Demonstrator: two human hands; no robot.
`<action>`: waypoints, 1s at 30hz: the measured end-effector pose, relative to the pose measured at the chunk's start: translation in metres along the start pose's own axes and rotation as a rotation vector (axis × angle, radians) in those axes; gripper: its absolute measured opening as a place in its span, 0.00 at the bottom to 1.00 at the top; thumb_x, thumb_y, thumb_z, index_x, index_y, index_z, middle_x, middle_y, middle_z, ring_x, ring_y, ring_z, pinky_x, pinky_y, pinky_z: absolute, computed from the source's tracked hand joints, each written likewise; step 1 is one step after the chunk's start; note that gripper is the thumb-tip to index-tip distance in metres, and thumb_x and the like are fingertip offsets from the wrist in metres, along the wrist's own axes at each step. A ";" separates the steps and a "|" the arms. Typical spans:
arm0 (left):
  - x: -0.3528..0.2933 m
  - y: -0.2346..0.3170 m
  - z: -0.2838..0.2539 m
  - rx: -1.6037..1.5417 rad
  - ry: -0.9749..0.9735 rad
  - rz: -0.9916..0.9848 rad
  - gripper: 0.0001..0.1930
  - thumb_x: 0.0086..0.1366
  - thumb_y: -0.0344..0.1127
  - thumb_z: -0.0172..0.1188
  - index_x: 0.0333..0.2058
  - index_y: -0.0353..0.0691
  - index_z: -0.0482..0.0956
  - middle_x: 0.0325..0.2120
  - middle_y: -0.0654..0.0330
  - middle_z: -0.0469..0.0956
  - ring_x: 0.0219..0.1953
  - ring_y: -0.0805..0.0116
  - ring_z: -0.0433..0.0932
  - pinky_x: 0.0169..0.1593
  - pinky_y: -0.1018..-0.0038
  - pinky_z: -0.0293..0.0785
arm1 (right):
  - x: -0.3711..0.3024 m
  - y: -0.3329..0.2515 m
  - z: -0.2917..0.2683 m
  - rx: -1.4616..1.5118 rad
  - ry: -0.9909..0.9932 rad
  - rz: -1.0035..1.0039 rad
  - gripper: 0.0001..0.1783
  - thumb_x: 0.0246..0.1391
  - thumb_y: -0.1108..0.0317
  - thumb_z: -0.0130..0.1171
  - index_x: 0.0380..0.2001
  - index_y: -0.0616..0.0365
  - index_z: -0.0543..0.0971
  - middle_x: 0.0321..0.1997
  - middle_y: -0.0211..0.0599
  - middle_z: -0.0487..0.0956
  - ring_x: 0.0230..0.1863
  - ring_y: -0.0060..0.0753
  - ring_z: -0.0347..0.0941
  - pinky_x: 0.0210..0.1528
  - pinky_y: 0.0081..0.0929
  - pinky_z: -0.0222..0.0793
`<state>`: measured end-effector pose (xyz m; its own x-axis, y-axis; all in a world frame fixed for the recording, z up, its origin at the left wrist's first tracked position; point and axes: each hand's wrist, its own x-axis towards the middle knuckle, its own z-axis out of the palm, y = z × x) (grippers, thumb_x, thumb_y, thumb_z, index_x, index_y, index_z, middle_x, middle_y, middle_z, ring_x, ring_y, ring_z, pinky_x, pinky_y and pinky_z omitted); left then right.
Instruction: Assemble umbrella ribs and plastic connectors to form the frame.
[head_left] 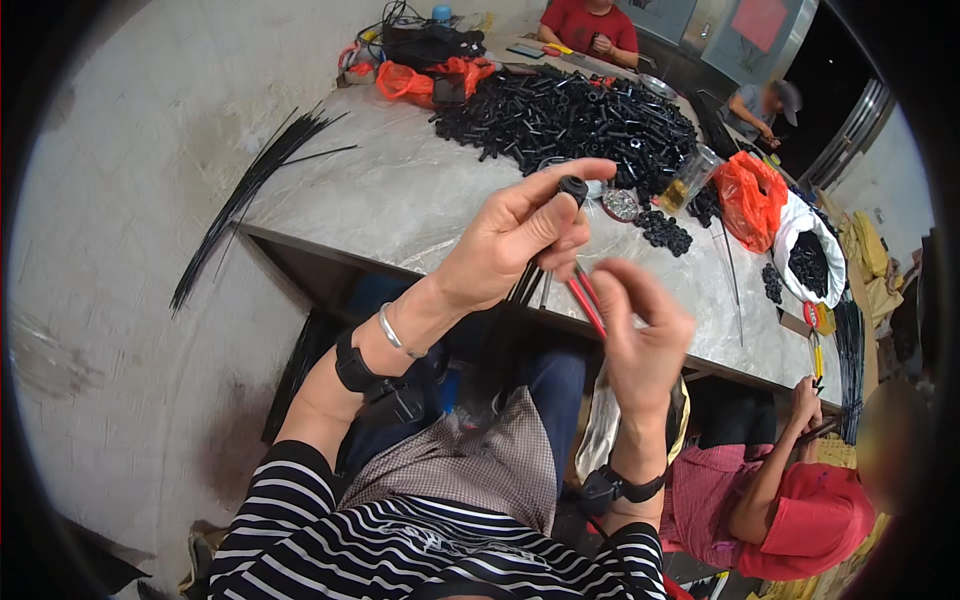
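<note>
Black cap [573,187] sits pinched in the left hand [515,245] fingers above the worktop [400,190], its wires trailing down. Right hand [640,335] fingers grip the red wire [587,303] below it. Threading seems underway; next needs careful alignment into the cap.

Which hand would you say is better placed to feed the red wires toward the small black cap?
Probably the right hand: its fingers already pinch the red wires just below the black cap. The left hand is occupied, gripping that cap and a bundle of dark wires.
</note>
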<state>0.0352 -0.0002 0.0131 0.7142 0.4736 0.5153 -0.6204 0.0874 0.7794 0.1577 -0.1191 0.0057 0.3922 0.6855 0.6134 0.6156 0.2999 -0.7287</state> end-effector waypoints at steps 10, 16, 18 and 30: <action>-0.026 -0.035 0.030 0.250 0.141 0.123 0.23 0.72 0.40 0.47 0.62 0.37 0.62 0.18 0.76 0.61 0.20 0.88 0.55 0.24 0.86 0.49 | -0.003 -0.010 -0.006 -0.231 0.186 -0.527 0.16 0.41 0.78 0.67 0.37 0.63 0.79 0.36 0.42 0.78 0.34 0.41 0.77 0.34 0.31 0.74; -0.042 -0.038 0.035 0.250 0.105 0.186 0.27 0.70 0.45 0.50 0.61 0.33 0.62 0.25 0.73 0.68 0.23 0.87 0.59 0.26 0.88 0.54 | -0.019 -0.010 -0.009 -0.310 0.136 -0.581 0.14 0.43 0.79 0.64 0.37 0.64 0.78 0.32 0.42 0.77 0.29 0.41 0.75 0.29 0.30 0.71; -0.052 -0.034 0.036 0.353 0.110 0.246 0.26 0.70 0.44 0.51 0.60 0.33 0.64 0.27 0.72 0.70 0.25 0.86 0.62 0.28 0.88 0.58 | -0.020 -0.016 -0.005 -0.287 0.119 -0.566 0.12 0.44 0.79 0.63 0.36 0.65 0.77 0.30 0.42 0.77 0.28 0.40 0.75 0.28 0.30 0.71; -0.102 -0.048 0.009 0.612 0.050 0.305 0.27 0.69 0.48 0.49 0.47 0.23 0.73 0.18 0.62 0.72 0.19 0.78 0.70 0.23 0.82 0.64 | -0.053 -0.004 -0.012 0.701 -0.554 0.663 0.13 0.60 0.67 0.53 0.33 0.68 0.78 0.18 0.29 0.72 0.20 0.18 0.67 0.23 0.17 0.64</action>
<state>-0.0049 -0.0607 -0.0730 0.5114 0.4396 0.7384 -0.4860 -0.5607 0.6704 0.1423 -0.1651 -0.0201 0.0335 0.9980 -0.0538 -0.1942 -0.0463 -0.9799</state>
